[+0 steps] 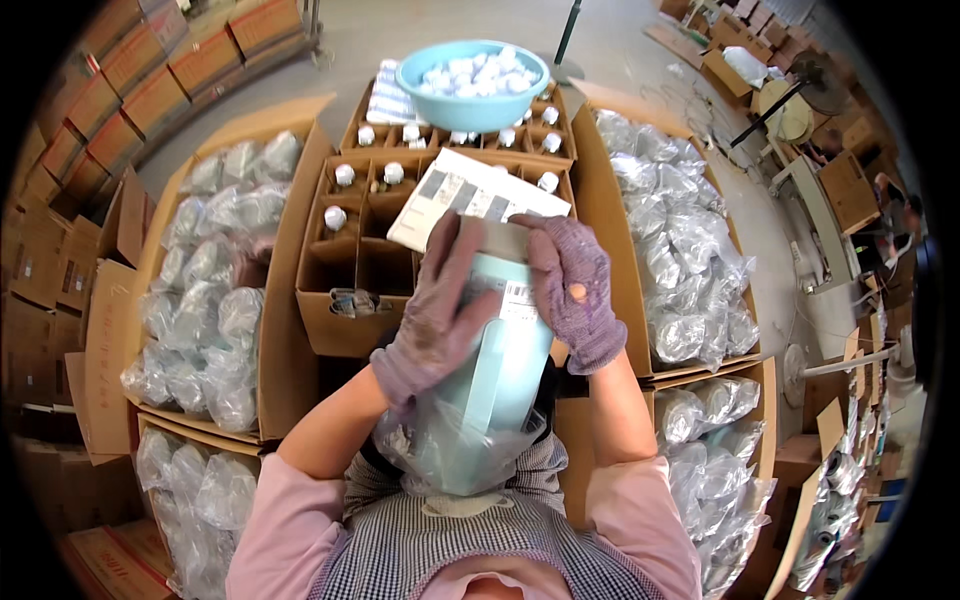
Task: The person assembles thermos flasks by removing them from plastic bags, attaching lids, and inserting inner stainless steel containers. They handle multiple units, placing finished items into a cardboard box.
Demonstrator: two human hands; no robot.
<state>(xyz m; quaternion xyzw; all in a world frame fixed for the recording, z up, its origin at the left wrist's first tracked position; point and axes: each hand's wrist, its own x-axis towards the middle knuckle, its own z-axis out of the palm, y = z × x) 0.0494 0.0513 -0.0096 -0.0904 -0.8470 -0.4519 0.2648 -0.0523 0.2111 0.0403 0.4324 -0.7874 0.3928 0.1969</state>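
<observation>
Between my two gloved hands is a light blue thermos jug [507, 350] with a long handle and a grey end pointing away from me. A barcode label sticks to its side near that end. Clear plastic bag film [430, 445] bunches around its near end, close to my apron. My left hand [440, 315] presses along the jug's left side, fingers pointing toward the grey end. My right hand [578, 290] wraps over the right side of the grey end; its glove has a hole on the back. Just beyond lies a white sheet of labels [420, 215].
Divided cartons [375, 265] ahead contain white-capped items. On them rests a blue basin [472, 112] full of white pieces. Large cartons of plastic-wrapped items flank me on the left [290, 270] and right [597, 180]. Stacked boxes [205, 60] stand at the far left.
</observation>
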